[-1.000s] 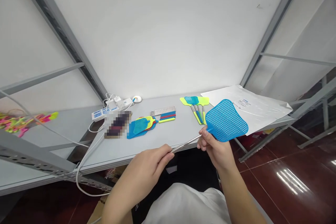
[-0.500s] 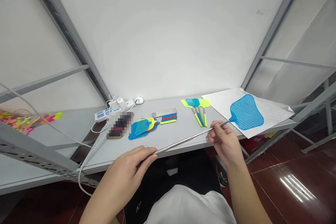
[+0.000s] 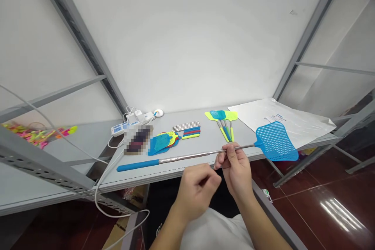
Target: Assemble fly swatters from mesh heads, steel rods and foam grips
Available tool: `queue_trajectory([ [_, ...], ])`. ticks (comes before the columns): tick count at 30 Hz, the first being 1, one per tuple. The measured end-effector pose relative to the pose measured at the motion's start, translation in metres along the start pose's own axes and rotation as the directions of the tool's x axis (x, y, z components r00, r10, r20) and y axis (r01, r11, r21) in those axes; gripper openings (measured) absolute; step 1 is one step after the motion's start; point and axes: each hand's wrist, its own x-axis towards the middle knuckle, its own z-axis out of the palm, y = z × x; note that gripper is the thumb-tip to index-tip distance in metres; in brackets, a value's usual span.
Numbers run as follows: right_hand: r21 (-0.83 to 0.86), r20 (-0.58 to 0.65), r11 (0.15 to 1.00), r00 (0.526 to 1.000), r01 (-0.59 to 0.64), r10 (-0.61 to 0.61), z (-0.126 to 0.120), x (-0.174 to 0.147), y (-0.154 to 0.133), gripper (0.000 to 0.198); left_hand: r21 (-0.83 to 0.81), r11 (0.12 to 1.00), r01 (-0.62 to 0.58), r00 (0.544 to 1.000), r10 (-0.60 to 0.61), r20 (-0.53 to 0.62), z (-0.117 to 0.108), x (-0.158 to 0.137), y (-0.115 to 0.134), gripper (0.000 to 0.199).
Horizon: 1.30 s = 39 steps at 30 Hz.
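A blue fly swatter (image 3: 277, 141) with a telescopic metal shaft and a blue grip (image 3: 137, 165) stretches across the front of the shelf, its perforated head to the right. My right hand (image 3: 236, 168) is closed around the shaft near the head, thumb on top. Below the shaft, my left hand (image 3: 199, 189) is curled in a loose fist beside my right hand, apart from the swatter. No object shows in it. Behind, several finished swatters (image 3: 224, 125) lie fanned out, and loose swatter heads (image 3: 164, 141) are stacked beside metal rods (image 3: 186, 125) and coloured grips (image 3: 191, 131).
A power strip (image 3: 120, 129) with plugs and white cables stands at the back left, near a pixelated patch. White plastic sheeting (image 3: 281, 115) covers the right end of the shelf. Colourful small items (image 3: 38, 134) lie on the left shelf. Grey metal posts (image 3: 310, 19) frame both sides.
My left hand has let go of the swatter's grip and moved right, beside my right hand. The swatter now lies more level, its head lower, and my right hand has shifted slightly left.
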Motion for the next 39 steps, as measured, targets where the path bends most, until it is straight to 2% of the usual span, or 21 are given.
queue_trajectory([
  [1, 0.006, 0.004, 1.000, 1.000, -0.007, 0.007, 0.001, -0.001, 0.001, 0.020, -0.168, 0.980, 0.103, 0.992, -0.114, -0.054, 0.006, 0.002, -0.009, 0.039],
  [2, 0.007, 0.010, 1.000, 1.000, -0.014, 0.014, 0.002, -0.003, 0.003, 0.020, -0.221, 0.966, 0.131, 0.984, -0.154, -0.088, 0.011, 0.004, -0.017, 0.047],
  [6, -0.015, 0.052, 0.999, 0.998, -0.030, 0.031, 0.003, -0.006, 0.009, 0.019, -0.337, 0.933, 0.130, 0.938, -0.226, -0.264, 0.014, 0.008, -0.036, 0.051],
  [9, -0.035, 0.064, 0.999, 0.998, -0.010, 0.013, 0.002, -0.006, 0.009, 0.019, -0.379, 0.922, 0.073, 0.890, -0.232, -0.392, 0.007, 0.006, -0.038, 0.050],
  [13, -0.045, -0.003, 0.999, 1.000, 0.031, -0.031, -0.002, -0.002, 0.003, 0.021, -0.376, 0.926, -0.022, 0.818, -0.200, -0.539, -0.002, 0.005, -0.038, 0.047],
  [17, -0.046, -0.030, 0.999, 0.999, 0.021, -0.022, -0.009, 0.003, -0.005, 0.020, -0.356, 0.929, -0.096, 0.744, -0.171, -0.646, -0.008, 0.007, -0.038, 0.043],
  [22, -0.013, -0.142, 0.999, 0.989, 0.048, -0.049, -0.027, 0.017, -0.018, 0.023, -0.315, 0.930, -0.188, 0.617, -0.138, -0.775, -0.032, 0.013, -0.034, 0.044],
  [25, -0.003, -0.164, 0.999, 0.986, 0.043, -0.043, -0.035, 0.024, -0.024, 0.025, -0.294, 0.929, -0.226, 0.559, -0.124, -0.820, -0.044, 0.015, -0.029, 0.043],
  [31, -0.001, -0.154, 0.999, 0.987, 0.035, -0.035, -0.032, 0.021, -0.028, 0.022, -0.261, 0.923, -0.283, 0.483, -0.098, -0.870, -0.058, 0.016, -0.020, 0.044],
  [36, 0.011, -0.214, 0.992, 0.970, 0.124, -0.119, -0.046, 0.029, -0.045, 0.023, -0.212, 0.922, -0.324, 0.351, -0.090, -0.932, -0.089, 0.015, -0.013, 0.044],
  [39, 0.019, -0.261, 0.986, 0.953, 0.165, -0.154, -0.061, 0.037, -0.055, 0.023, -0.188, 0.925, -0.332, 0.296, -0.087, -0.951, -0.103, 0.013, -0.013, 0.043],
])
